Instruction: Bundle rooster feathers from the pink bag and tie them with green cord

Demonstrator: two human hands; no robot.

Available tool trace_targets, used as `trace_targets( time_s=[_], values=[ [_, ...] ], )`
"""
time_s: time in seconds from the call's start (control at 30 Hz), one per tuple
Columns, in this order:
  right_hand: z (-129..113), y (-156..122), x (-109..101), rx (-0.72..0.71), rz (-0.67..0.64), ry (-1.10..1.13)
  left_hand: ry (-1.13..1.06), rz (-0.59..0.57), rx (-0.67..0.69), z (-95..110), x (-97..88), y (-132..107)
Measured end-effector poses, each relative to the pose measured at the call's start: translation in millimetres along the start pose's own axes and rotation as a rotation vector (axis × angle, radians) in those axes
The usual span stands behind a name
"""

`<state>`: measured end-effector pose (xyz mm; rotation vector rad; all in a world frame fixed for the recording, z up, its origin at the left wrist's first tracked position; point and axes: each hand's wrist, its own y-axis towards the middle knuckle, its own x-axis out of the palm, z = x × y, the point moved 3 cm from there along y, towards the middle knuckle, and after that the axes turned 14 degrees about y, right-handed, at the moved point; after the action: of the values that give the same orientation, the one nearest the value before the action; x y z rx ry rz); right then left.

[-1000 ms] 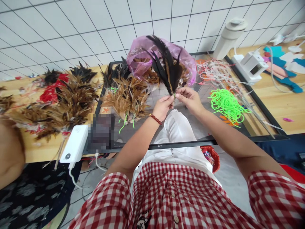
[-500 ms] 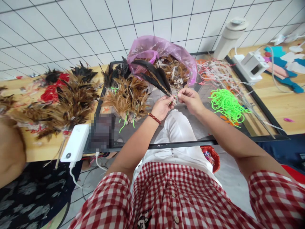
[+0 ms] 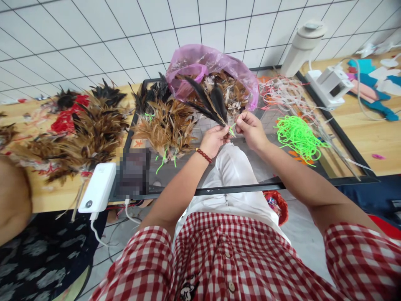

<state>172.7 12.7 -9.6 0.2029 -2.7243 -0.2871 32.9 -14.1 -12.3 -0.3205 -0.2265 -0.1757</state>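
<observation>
My left hand [image 3: 216, 141] pinches a small bunch of dark feathers [image 3: 216, 102] by the quill ends, with the tips fanning up and to the left. Bright green string [image 3: 232, 128] shows at the quills. Its end runs to my right hand [image 3: 249, 128], whose thumb and forefinger are closed on it. Behind the feathers, a pink plastic bag [image 3: 216, 56] holds more brown feathers. Left of my hands lies a heap of brown and black feathers [image 3: 169, 123] with green ties. A tangle of green string [image 3: 299, 138] rests to the right.
A white power bank [image 3: 98, 188] and a blurred-out dark device lie at the left front edge. Clear strands [image 3: 282, 96], a white bottle [image 3: 302, 48] and a power strip [image 3: 328, 90] stand right. More feathers [image 3: 90, 133] cover the left table beside another person's arm [image 3: 14, 198].
The feather bunch has turned slightly more upright and shifted a little right. More green string now shows between my hands, and my right hand has tilted slightly.
</observation>
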Motion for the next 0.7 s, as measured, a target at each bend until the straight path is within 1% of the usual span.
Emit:
trace_targets(
  time_s=[0.07,0.2,0.27,0.43,0.57,0.63,0.7],
  values=[
    [-6.1,-0.1,0.9,-0.022,-0.015,-0.036,0.021,0.009,0.008,-0.6,0.2,0.1],
    [-12.4,-0.3,-1.0,-0.001,-0.006,-0.071,-0.003,0.042,0.048,-1.6,-0.8,2.4],
    [-11.0,-0.6,-2.1,0.000,-0.013,-0.070,-0.023,0.061,0.066,-2.5,-1.7,3.7],
    [1.5,-1.3,-0.3,0.028,-0.139,-0.103,-0.057,0.121,0.136,-4.5,-4.7,7.0],
    [3.2,-0.6,-4.0,0.007,-0.115,-0.200,0.007,0.149,0.195,-1.5,-6.5,6.9],
    [1.8,-0.7,-5.6,-0.001,-0.120,-0.243,0.019,0.132,0.174,1.0,-5.8,5.0],
    [0.8,-1.3,-6.0,-0.001,-0.157,-0.267,0.013,0.103,0.121,3.2,-4.1,2.7]
  ],
)
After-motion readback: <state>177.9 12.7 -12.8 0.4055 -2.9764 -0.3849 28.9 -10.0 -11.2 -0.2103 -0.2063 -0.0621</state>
